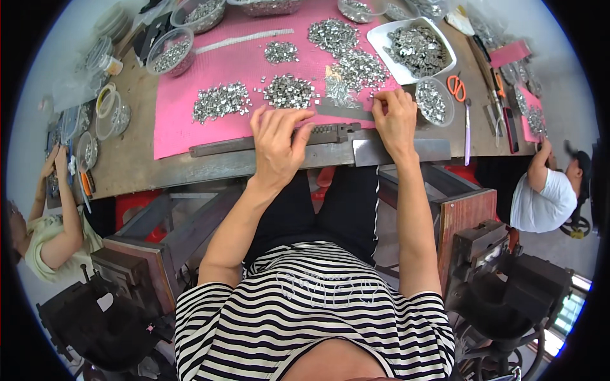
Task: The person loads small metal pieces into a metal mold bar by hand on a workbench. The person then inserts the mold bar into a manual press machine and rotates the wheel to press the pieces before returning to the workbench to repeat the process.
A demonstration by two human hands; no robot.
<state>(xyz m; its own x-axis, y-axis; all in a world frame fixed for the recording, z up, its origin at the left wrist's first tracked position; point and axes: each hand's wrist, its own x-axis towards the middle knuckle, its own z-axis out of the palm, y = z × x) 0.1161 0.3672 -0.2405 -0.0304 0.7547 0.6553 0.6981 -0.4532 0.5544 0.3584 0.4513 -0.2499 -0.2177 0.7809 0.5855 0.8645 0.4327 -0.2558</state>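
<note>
Altogether two hands [278,143] by one dark bar [327,134].

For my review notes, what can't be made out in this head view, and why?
All in the head view:
Left hand: whether it holds a piece; its own fingers hide the grip.
Right hand: whether its fingertips pinch anything; too small to tell.
Dark bar: the stretch under the left hand, which covers it.
Clear tub, top centre: far side, cut off by upper edge.
Metal piles: single pieces, too small to count.
</note>
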